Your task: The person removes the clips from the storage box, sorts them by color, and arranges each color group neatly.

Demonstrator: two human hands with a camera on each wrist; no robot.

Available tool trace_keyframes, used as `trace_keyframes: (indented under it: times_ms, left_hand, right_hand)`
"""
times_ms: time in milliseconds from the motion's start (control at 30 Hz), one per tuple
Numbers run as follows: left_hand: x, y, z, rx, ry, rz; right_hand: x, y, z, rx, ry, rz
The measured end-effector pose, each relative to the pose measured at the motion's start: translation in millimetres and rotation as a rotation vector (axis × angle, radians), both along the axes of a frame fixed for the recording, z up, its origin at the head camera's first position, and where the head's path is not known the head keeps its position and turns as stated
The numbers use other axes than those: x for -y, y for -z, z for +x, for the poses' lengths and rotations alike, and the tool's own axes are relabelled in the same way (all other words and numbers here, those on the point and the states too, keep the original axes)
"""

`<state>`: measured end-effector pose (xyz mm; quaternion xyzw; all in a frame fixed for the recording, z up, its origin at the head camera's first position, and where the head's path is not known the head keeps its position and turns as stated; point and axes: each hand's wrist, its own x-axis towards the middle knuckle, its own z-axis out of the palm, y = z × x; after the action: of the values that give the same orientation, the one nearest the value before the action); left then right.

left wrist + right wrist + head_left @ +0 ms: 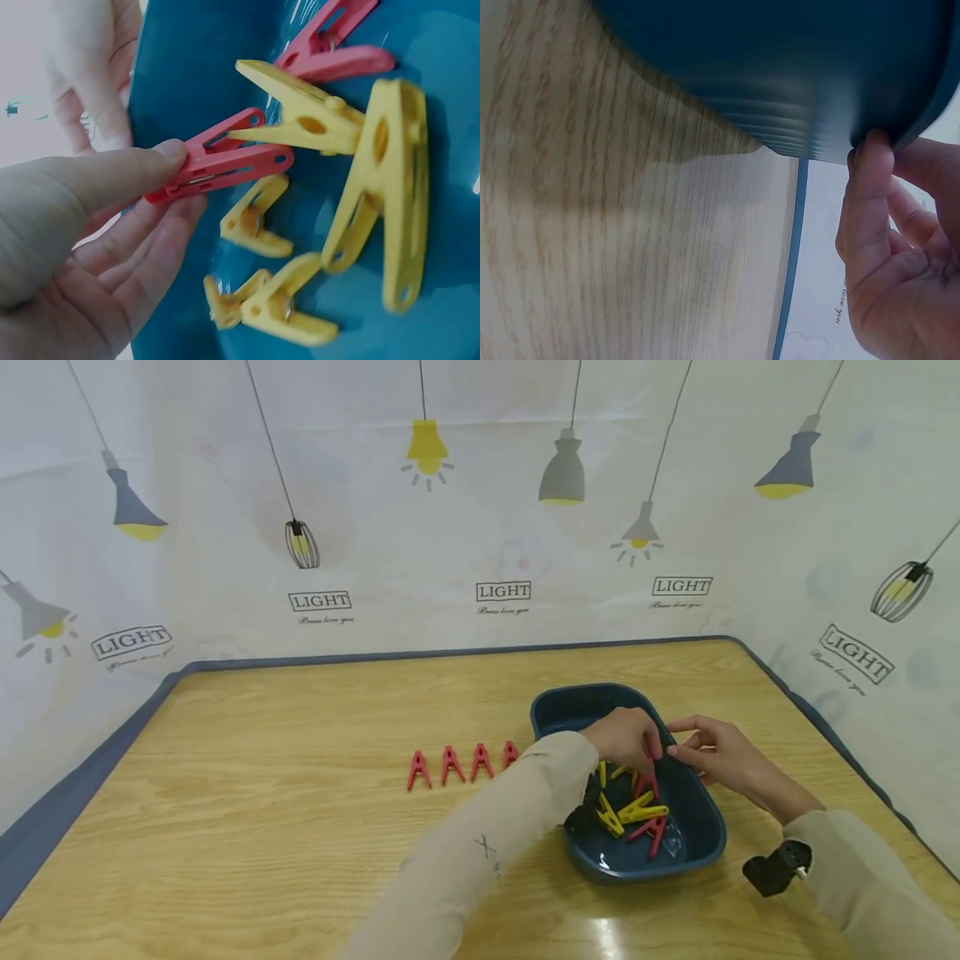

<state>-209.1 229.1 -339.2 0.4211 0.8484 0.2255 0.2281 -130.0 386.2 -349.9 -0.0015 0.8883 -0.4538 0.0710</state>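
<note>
My left hand reaches into a dark blue plastic basin and pinches a red clothespin between thumb and fingers. Beside that clothespin in the left wrist view lie several yellow clothespins, and another red clothespin rests on the basin floor farther up. On the basin's right side, my right hand pinches the rim. The right wrist view shows fingertips against the outer wall just under the rim. Part of the basin's contents is hidden behind my left hand and wrist.
A row of several red clothespins lies on the wooden table left of the basin; my left sleeve covers the space near its right end. A white sheet printed with lamps hangs around the table's back and sides.
</note>
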Motion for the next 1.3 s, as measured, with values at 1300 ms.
trace_keyframes:
  times_ms: [1300]
  left_hand:
    - [96, -47.8, -13.7, 0.018, 0.081, 0.35]
  right_hand:
    - [2, 2.1, -2.6, 0.019, 0.038, 0.039]
